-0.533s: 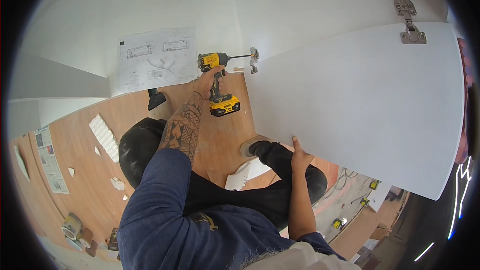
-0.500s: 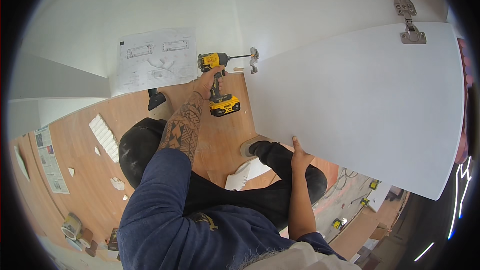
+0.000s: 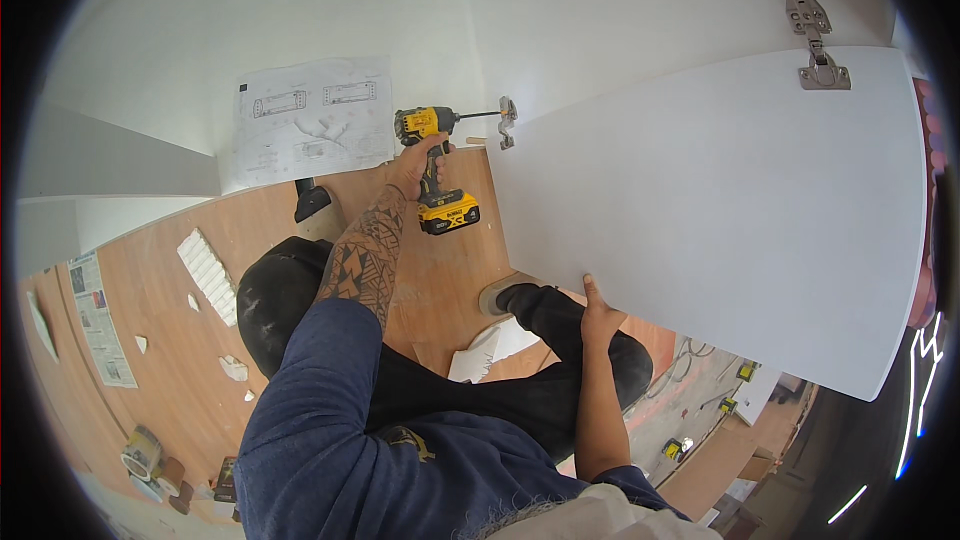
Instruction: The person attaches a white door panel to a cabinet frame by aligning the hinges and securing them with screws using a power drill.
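Left hand [image 3: 418, 162]: I grip the yellow-and-black cordless drill [image 3: 432, 168], bit on the small metal hinge [image 3: 507, 121].
Right hand [image 3: 597, 315]: pressed flat against the large white door panel's [image 3: 720, 220] lower edge.
Hinge: panel's upper-left corner.
Nearby: paper instruction sheet [image 3: 312, 118] taped on the wall.

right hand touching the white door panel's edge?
Touching. The head view shows the right hand pressed against the lower edge of the large white flat door panel, thumb up on its face, with no gap visible between them.
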Motion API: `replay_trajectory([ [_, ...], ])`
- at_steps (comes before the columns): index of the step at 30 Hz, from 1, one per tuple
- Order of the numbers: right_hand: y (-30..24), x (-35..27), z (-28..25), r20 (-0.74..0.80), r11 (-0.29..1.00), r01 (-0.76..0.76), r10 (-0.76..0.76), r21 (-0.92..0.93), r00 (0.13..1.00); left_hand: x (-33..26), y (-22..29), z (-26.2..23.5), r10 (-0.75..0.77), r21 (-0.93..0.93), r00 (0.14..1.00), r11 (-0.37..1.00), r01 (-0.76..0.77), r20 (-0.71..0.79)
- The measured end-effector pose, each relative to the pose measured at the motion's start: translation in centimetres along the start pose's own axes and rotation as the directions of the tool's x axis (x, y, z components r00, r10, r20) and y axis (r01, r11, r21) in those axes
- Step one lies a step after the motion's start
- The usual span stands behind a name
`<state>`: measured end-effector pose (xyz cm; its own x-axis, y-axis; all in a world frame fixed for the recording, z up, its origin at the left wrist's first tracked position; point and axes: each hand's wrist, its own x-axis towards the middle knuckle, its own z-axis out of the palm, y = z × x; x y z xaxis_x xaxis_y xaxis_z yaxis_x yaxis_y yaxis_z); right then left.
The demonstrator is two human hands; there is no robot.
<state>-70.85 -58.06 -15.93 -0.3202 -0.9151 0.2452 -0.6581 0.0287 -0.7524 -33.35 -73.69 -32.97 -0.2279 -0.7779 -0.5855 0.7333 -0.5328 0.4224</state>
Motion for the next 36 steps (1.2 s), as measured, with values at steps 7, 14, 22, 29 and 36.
replay_trajectory([
  [7,-0.2,-0.1,0.2,0.016,1.0,0.011,-0.011,0.02,1.0,0.2,0.0,-0.4,0.002,-0.016,1.0,1.0,-0.002,0.007],
  [14,-0.9,-0.6,0.0,0.01,0.999,0.006,-0.006,0.033,1.0,-0.5,-0.2,0.5,-0.04,-0.043,0.999,0.998,0.038,-0.032],
  [22,-0.4,-0.7,0.2,0.02,1.0,0.019,-0.019,0.005,1.0,0.0,0.0,-0.1,-0.026,-0.025,0.999,0.999,0.025,-0.032],
  [29,-0.3,-1.0,0.4,0.009,1.0,0.01,-0.01,0.006,1.0,0.1,0.1,0.4,-0.016,0.002,0.999,1.0,0.016,-0.037],
  [36,-0.2,-0.9,0.0,0.019,1.0,0.024,-0.024,0.009,1.0,0.5,0.1,0.3,-0.046,-0.033,0.999,0.998,0.045,-0.029],
])
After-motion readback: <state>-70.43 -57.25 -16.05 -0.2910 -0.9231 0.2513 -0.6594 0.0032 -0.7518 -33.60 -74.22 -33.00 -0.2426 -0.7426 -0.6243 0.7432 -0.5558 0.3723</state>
